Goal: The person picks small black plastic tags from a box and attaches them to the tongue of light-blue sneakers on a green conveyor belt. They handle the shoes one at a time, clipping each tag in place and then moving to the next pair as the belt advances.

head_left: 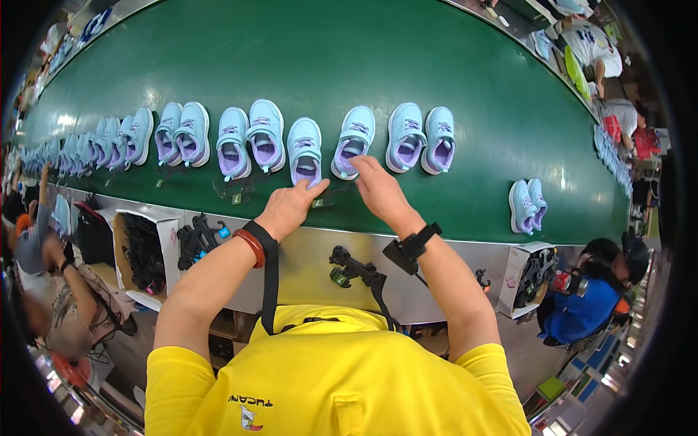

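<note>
My left hand [289, 207] is closed at the heel of a light blue sneaker [304, 138] with a lilac lining, toe pointing away from me. Just to its right lies a matching sneaker [358, 127], slightly tilted. The fingertips of my right hand [382, 192] reach over its heel opening, fingers stretched out and thumb apart. A small green tag [318, 204] on a thin dark loop lies beside my left hand. Both sneakers rest on the green table [349, 58].
More sneaker pairs [249, 138] line the table to the left, another pair [420, 138] to the right, and one [527, 206] near the right edge. Boxes of black hangers [142, 251] [534, 280] stand below the front edge. Co-workers [589, 291] sit on both sides.
</note>
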`<act>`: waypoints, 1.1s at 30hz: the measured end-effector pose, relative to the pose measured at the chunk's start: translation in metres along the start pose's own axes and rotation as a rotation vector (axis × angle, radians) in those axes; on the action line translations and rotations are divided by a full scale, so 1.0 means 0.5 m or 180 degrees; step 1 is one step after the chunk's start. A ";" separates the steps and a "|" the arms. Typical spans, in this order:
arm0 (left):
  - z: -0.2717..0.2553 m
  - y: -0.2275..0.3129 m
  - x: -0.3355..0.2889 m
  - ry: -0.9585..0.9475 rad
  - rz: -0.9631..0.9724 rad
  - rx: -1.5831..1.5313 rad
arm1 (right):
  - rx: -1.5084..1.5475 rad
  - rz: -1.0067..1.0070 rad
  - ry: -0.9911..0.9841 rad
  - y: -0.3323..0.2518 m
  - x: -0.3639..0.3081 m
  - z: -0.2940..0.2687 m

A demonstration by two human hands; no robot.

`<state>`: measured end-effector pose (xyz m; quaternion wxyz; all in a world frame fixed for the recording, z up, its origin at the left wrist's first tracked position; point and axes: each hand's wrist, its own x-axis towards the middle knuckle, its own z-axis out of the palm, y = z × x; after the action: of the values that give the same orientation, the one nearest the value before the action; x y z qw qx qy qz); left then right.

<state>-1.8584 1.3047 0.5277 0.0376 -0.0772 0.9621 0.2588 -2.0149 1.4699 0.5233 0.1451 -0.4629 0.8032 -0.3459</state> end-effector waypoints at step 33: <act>-0.039 0.045 0.016 0.0839 -0.0037 0.0415 | 0.0018 -0.0149 -0.0536 0.013 -0.130 -0.051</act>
<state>-1.8708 1.3131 0.5547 -0.0827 -0.1135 0.9730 0.1831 -1.9990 1.5376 0.5316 0.2053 -0.5085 0.7761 -0.3113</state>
